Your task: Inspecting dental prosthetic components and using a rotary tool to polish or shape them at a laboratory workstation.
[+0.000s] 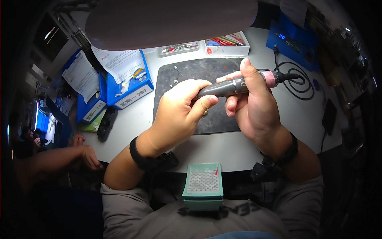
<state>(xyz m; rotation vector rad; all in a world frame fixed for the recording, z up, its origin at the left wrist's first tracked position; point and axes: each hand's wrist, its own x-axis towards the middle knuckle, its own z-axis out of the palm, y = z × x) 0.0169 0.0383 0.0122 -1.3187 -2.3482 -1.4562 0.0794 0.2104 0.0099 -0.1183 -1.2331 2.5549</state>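
A dark rotary tool handpiece (224,88) with a pink band near its cable end lies slanted between my two hands, above a black mat (167,71). My left hand (175,107) is closed round its front end, which is hidden in the fist, thumb stretched along the near side. The rear part rests in my right hand (258,105), between the raised thumb and the fingers behind it. Beneath my left thumb a small yellowish thing (205,113) shows; its kind is unclear. On the mat lies a small shafted tool bit (178,71).
Two blue bins (149,87) with papers stand at left. A white box (227,51) of coloured sticks sits at the back. The black cable coils (296,81) near a blue control box (292,42). A lamp (171,24) hangs overhead; another person's arm (59,159) is at left.
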